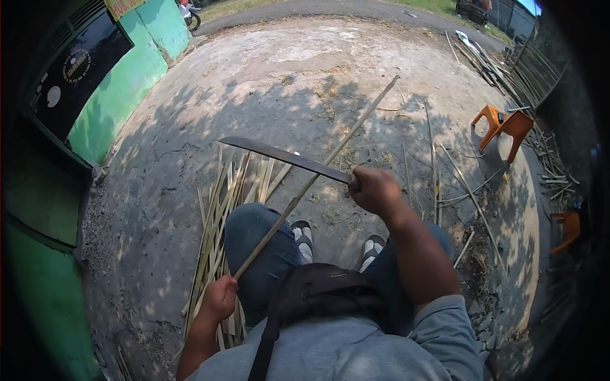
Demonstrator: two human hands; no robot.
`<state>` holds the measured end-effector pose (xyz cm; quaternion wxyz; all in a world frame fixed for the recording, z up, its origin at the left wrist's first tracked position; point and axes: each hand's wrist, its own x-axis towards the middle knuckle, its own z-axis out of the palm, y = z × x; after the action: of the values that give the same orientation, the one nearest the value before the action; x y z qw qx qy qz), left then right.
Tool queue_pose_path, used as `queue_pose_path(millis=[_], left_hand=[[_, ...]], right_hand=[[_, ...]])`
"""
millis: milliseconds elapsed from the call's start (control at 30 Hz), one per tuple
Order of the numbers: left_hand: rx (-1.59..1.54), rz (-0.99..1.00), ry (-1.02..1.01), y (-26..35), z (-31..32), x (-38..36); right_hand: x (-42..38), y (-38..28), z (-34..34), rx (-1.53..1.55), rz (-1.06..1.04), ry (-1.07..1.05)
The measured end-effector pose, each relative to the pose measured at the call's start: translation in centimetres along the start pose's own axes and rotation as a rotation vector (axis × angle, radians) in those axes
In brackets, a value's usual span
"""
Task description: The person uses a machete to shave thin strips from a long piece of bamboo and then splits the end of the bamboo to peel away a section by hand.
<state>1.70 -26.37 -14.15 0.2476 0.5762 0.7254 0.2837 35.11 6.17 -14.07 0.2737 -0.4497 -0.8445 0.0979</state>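
Observation:
My right hand is wrapped round the handle of a machete, whose long dark blade points to the left. Under that blade passes a long bamboo strip, slanting from lower left to upper right across my knee. My left hand grips the strip's near end, fingers closed round it. The blade crosses the strip a little past my knee and overlaps it in this view. Beside my left leg lies a pile of split bamboo strips, partly hidden by the leg.
Orange plastic chair stands at the right, near bamboo poles along the wall. Loose strips lie on the concrete ground to my right. A green wall borders the left side. A motorbike shows at the back.

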Motion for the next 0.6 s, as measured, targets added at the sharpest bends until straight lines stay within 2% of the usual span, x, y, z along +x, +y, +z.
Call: queue_pose_path(millis=[67,200,300,433,600], left_hand=[[-0.02,-0.007,0.0,-0.9,0.4,0.1],[-0.067,-0.006,-0.023,-2.2,1.0,0.3],[-0.058,-0.006,-0.019,-2.5,1.1,0.2],[-0.062,-0.05,-0.034,-1.5,0.6,0.2],[-0.058,-0.076,-0.077,-1.8,0.2,0.4]], right_hand=[[-0.8,-1.1,0.5,0.056,-0.077,-0.035],[-1.2,-2.7,0.5,-0.055,-0.256,-0.159],[-0.4,-1.4,0.5,-0.043,-0.143,-0.155],[1.1,1.1,0.6,0.012,0.117,-0.163],[-0.6,-1.4,0.2,0.044,-0.036,-0.217]])
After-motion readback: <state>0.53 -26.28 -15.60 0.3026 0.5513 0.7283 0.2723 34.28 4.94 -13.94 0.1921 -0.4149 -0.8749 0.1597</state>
